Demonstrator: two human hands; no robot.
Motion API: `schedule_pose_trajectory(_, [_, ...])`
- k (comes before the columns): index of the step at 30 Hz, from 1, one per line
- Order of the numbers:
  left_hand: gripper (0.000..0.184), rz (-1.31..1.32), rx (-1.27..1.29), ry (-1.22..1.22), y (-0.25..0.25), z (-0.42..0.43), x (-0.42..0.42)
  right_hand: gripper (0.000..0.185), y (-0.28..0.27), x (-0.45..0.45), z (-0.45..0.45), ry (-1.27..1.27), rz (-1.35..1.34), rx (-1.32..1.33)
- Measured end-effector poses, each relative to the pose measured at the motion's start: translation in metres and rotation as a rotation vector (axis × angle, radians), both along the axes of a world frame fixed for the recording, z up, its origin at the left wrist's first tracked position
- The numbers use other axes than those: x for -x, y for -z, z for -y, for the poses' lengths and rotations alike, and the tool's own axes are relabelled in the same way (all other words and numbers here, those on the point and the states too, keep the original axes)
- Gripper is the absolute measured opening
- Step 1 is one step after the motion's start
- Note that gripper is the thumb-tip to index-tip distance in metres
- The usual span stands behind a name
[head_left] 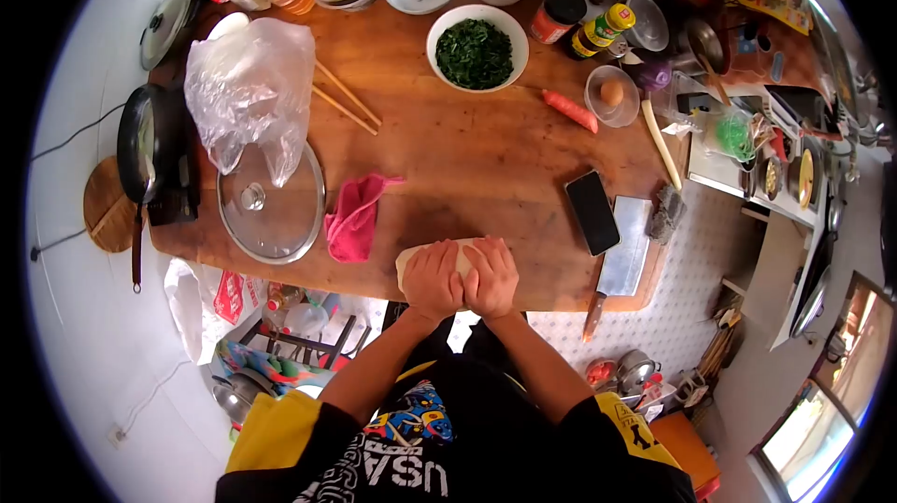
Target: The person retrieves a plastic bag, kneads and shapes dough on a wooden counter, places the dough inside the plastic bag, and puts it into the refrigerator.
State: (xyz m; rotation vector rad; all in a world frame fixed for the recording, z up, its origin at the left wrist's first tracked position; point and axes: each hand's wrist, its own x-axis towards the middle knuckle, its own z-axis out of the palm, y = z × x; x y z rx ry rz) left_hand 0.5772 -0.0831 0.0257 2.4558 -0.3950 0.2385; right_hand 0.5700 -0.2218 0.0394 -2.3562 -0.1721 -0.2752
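The left grip (434,281) and right grip (492,277) sit side by side on a pale lump of dough (463,262), fingers close together and curled over its top, both pressing down on it. The dough lies right by the near edge of the wooden desk (467,148), around the middle of that side.

Left of it is a crumpled pink cloth (353,223), then a glass lid (271,227) near the near-left corner, overlapped at its far side by a clear plastic bag (248,83). Two chopsticks (348,93) lie just beside the bag.

Toward the far edge stands a white bowl (434,56) filled with chopped greens (475,53). Near the right edge, a small clear bowl (592,97) holds an egg (612,93), with a reddish carrot-like stick (570,111) beside it.

A black phone (592,213) lies to the right of the grips — next to it, toward the near-right corner, a cleaver (624,246) rests flat, its handle poking past the near edge.
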Motion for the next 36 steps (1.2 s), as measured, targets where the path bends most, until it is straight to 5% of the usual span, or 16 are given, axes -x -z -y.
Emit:
schedule_pose_trajectory(2, [0.031, -0.172, -0.017, 0.077, 0.004, 0.002, -0.03, 0.025, 0.032, -0.031, 0.008, 0.009, -0.131, 0.061])
schedule_pose_trajectory(3, [0.03, -0.407, -0.268, 0.041, -0.001, 0.006, -0.047, 0.023, 0.042, -0.043, 0.011, 0.005, -0.243, 0.121])
schedule_pose_trajectory(5, [0.023, -0.765, -0.382, -0.113, -0.011, 0.018, -0.096, 0.014, -0.01, -0.104, 0.001, 0.076, -0.947, 0.214])
schedule_pose_trajectory(6, [0.023, -0.743, -0.378, -0.117, -0.014, 0.017, -0.099, 0.014, -0.008, -0.103, 0.001, 0.079, -0.925, 0.215])
schedule_pose_trajectory(8, [0.021, -0.079, -0.157, 0.008, -0.026, 0.018, -0.108, 0.01, -0.006, -0.091, 0.011, 0.141, -0.067, -0.001])
schedule_pose_trajectory(9, [0.021, -0.077, -0.15, 0.011, -0.033, 0.018, -0.112, 0.013, -0.01, -0.081, 0.016, 0.126, 0.067, -0.017])
schedule_pose_trajectory(12, [0.019, -0.472, -0.389, 0.259, -0.07, 0.015, -0.121, 0.017, -0.018, -0.055, 0.026, 0.112, -0.009, 0.002])
schedule_pose_trajectory(16, [0.022, -0.073, -0.179, 0.096, -0.045, 0.006, -0.107, 0.022, -0.036, -0.073, -0.001, 0.211, -0.297, 0.145])
schedule_pose_trajectory(22, [0.025, -0.044, -0.13, 0.024, -0.003, -0.009, -0.103, 0.035, 0.002, -0.078, -0.016, 0.099, 0.022, 0.202])
schedule_pose_trajectory(24, [0.03, -0.619, -0.538, 0.15, -0.01, -0.006, -0.135, 0.028, -0.001, -0.106, -0.011, 0.063, -0.155, 0.234])
schedule_pose_trajectory(25, [0.03, -0.625, -0.539, 0.148, -0.014, -0.005, -0.134, 0.024, 0.003, -0.121, -0.007, 0.054, -0.307, 0.184])
schedule_pose_trajectory(26, [0.029, -0.585, -0.443, 0.092, -0.017, -0.002, -0.142, 0.02, 0.004, -0.134, -0.001, 0.054, -0.442, 0.138])
schedule_pose_trajectory(28, [0.029, -0.536, -0.34, 0.039, -0.031, -0.002, -0.144, 0.017, -0.006, -0.116, 0.008, 0.097, -0.157, 0.082])
schedule_pose_trajectory(30, [0.025, -0.327, 0.21, 0.089, -0.051, -0.014, -0.116, 0.023, -0.03, -0.078, 0.018, 0.081, 0.066, 0.26])
schedule_pose_trajectory(33, [0.022, -0.316, 0.124, 0.017, -0.043, -0.019, -0.107, 0.028, -0.039, -0.05, 0.046, 0.0, -0.24, -0.132])
schedule_pose_trajectory(36, [0.025, -0.321, 0.176, -0.071, -0.029, -0.011, -0.076, 0.027, -0.024, -0.087, 0.029, 0.272, -0.186, -0.086])
